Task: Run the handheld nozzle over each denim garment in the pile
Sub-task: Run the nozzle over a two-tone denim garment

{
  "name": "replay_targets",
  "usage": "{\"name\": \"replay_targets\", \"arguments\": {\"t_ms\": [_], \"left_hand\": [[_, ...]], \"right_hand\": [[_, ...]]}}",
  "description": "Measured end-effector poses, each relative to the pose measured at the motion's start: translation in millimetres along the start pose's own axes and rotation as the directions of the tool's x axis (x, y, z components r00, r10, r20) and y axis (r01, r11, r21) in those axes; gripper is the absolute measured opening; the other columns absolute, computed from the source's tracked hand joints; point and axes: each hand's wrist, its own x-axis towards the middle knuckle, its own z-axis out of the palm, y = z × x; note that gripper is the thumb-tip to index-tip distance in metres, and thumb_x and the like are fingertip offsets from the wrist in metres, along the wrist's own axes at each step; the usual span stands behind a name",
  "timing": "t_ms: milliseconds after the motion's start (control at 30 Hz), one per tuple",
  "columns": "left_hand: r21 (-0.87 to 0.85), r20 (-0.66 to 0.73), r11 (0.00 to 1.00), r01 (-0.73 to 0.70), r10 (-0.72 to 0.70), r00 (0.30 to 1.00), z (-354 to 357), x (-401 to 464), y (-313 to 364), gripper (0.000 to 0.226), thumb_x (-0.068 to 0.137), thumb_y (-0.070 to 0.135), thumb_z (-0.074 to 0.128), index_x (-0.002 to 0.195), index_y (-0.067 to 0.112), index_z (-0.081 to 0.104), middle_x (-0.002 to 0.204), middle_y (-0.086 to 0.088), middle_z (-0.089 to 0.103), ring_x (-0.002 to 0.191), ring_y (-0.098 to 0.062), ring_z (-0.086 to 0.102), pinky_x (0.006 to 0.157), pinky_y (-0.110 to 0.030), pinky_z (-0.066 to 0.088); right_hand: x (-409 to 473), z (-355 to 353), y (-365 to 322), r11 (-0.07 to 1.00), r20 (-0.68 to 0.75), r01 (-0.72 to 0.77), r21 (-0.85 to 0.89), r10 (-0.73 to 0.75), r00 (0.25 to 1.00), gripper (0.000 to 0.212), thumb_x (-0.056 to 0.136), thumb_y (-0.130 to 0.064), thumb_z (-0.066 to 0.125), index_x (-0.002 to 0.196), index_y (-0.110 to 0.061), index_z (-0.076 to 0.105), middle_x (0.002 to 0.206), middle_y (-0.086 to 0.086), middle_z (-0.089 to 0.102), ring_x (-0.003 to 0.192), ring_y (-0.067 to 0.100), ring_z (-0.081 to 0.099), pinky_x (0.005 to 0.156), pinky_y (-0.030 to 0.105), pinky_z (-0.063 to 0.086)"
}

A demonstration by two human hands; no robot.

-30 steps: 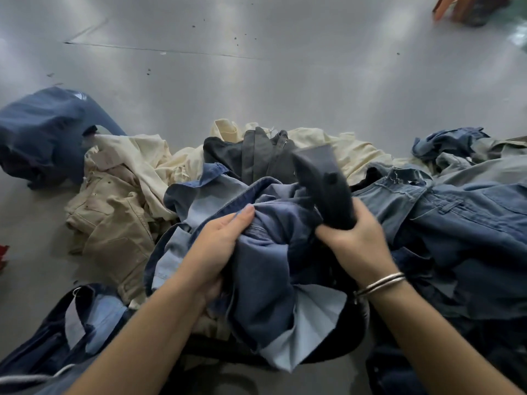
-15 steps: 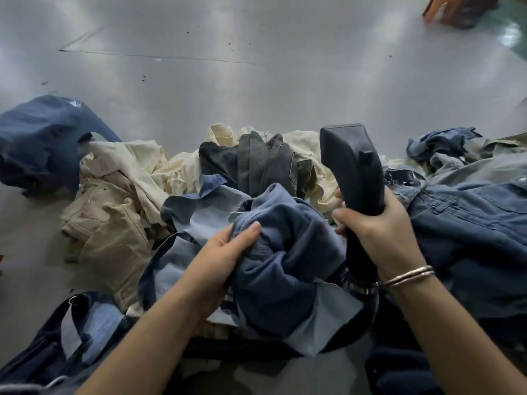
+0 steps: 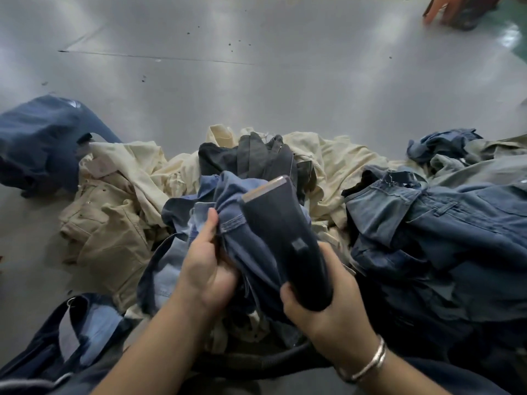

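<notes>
Lowered since half a second ago: nozzle [image 3: 281, 226], tilted onto the blue denim garment [image 3: 245, 201] atop our pile. Right hand [image 3: 328, 303] grips its handle; left hand [image 3: 205, 269] bunches the denim (cream garments [image 3: 119, 195] behind).

The nozzle [image 3: 281, 235] is dark matt plastic with a shiny metal strip along its head. The denim garment [image 3: 236, 201] is soft blue woven cloth with stitched seams. The cream garments [image 3: 119, 192] look like matt cotton. The grey floor [image 3: 256, 81] is smooth and glossy. The bangle [image 3: 370, 363] is polished metal.
</notes>
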Motion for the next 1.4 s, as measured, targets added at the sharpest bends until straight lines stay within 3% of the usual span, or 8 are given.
{"name": "replay_targets", "arguments": {"t_ms": [133,300,367,500,700,867,1233,1400], "left_hand": [[-0.068,0.017,0.992,-0.110,0.111,0.994,-3,2,34,0.058,0.096,0.048,0.039,0.100,0.001,0.071,0.101,-0.021,0.071,0.082,-0.029,0.073,0.059,-0.041,0.060],[0.046,0.037,0.990,-0.135,0.133,0.990,-12,-5,23,0.052,0.085,0.043,0.051,0.122,0.009,0.063,0.120,-0.015,0.066,0.113,-0.025,0.063,0.096,-0.039,0.051],[0.057,0.049,0.984,-0.168,0.165,0.985,-14,-7,17,0.048,0.085,0.033,0.051,0.126,0.008,0.058,0.120,-0.013,0.067,0.111,-0.022,0.064,0.091,-0.035,0.054],[0.077,0.077,0.983,-0.167,0.162,0.984,-12,-6,-1,0.041,0.085,0.020,0.049,0.122,0.006,0.059,0.113,-0.015,0.069,0.102,-0.022,0.068,0.074,-0.028,0.057],[0.134,0.128,0.964,-0.228,0.212,0.969,-11,0,-7,0.038,0.080,0.016,0.049,0.115,0.006,0.059,0.098,-0.015,0.073,0.088,-0.020,0.072,0.066,-0.025,0.057],[0.291,0.185,0.927,-0.236,0.188,0.965,-16,-1,-14,0.033,0.086,0.018,0.046,0.106,0.011,0.071,0.105,-0.013,0.072,0.094,-0.020,0.071,0.072,-0.025,0.056],[0.251,0.141,0.936,-0.245,0.215,0.966,-28,-4,-4,0.033,0.089,0.017,0.044,0.101,0.014,0.075,0.111,-0.013,0.071,0.100,-0.021,0.069,0.072,-0.025,0.057],[0.349,0.069,0.922,-0.167,0.152,0.986,-27,-3,7,0.043,0.088,0.031,0.053,0.119,0.004,0.063,0.117,-0.019,0.066,0.109,-0.029,0.064,0.084,-0.034,0.057]], "right_hand": [[-17,5,1,0.996,0.110,-0.026,0.086,0.017,0.994,0.043,0.066,-0.027,0.073,0.106,-0.033,0.059,0.081,-0.018,0.068,0.067,-0.003,0.063,0.064,0.013,0.048],[14,-32,-14,0.971,0.155,-0.131,0.201,0.101,0.983,0.028,0.061,-0.021,0.082,0.083,-0.030,0.067,0.063,0.004,0.065,0.055,0.004,0.059,0.055,0.015,0.047],[21,-48,-22,0.962,0.147,-0.159,0.224,0.128,0.981,0.028,0.059,-0.039,0.080,0.069,-0.018,0.064,0.054,0.011,0.062,0.048,0.009,0.058,0.050,0.013,0.045],[21,-54,-35,0.906,0.253,-0.339,0.254,0.277,0.927,0.069,0.052,-0.073,0.073,0.065,-0.007,0.059,0.050,0.015,0.059,0.043,0.018,0.058,0.045,0.015,0.042],[5,-36,-37,0.798,0.463,-0.565,0.211,0.428,0.776,0.030,0.058,-0.060,0.068,0.064,-0.031,0.068,0.053,0.007,0.059,0.045,0.023,0.059,0.045,0.029,0.048],[8,-31,-33,0.746,0.406,-0.637,0.196,0.529,0.745,0.039,0.061,-0.062,0.070,0.063,-0.023,0.065,0.055,0.010,0.060,0.044,0.026,0.059,0.047,0.030,0.048],[34,-58,-22,0.742,0.136,-0.608,0.282,0.596,0.791,0.054,0.054,-0.058,0.068,0.063,-0.005,0.063,0.054,0.016,0.057,0.039,0.023,0.055,0.039,0.027,0.048],[32,-64,-35,0.888,0.247,-0.441,0.129,0.401,0.882,0.063,0.044,-0.074,0.076,0.061,-0.015,0.063,0.052,0.012,0.059,0.043,0.023,0.058,0.043,0.021,0.045]]}}
